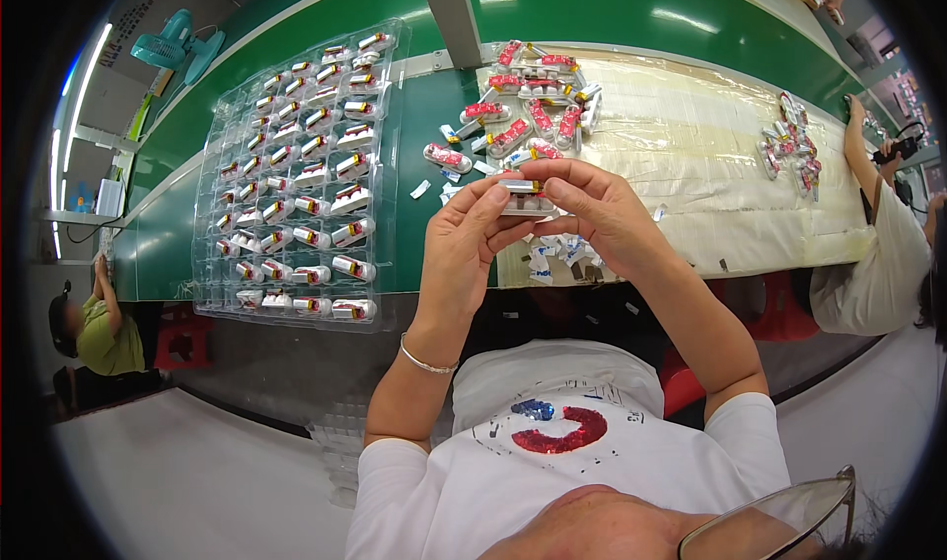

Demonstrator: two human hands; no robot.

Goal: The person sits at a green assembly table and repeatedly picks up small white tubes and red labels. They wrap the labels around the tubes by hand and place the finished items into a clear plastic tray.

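Observation:
My left hand (470, 226) and my right hand (600, 210) meet over the table's near edge. Between their fingertips they hold a small white device (529, 205) with a silver and yellow cylinder on top, like a small battery. Both thumbs press near the ends of the cylinder. Just beyond my hands lies a pile of similar white devices with red-patterned parts (511, 134). Small white and blue paper scraps (543, 267) are strewn below and beside my fingers. What lies under the device is hidden by my hands.
To the left, a clear plastic tray (385, 160) holds rows of white devices with cylinders. Yellowish sheeting (705, 165) covers the table's right side, with another pile (792, 146) near a co-worker's arm (863, 150). A metal post (449, 12) rises behind; a teal fan (178, 42) stands far left.

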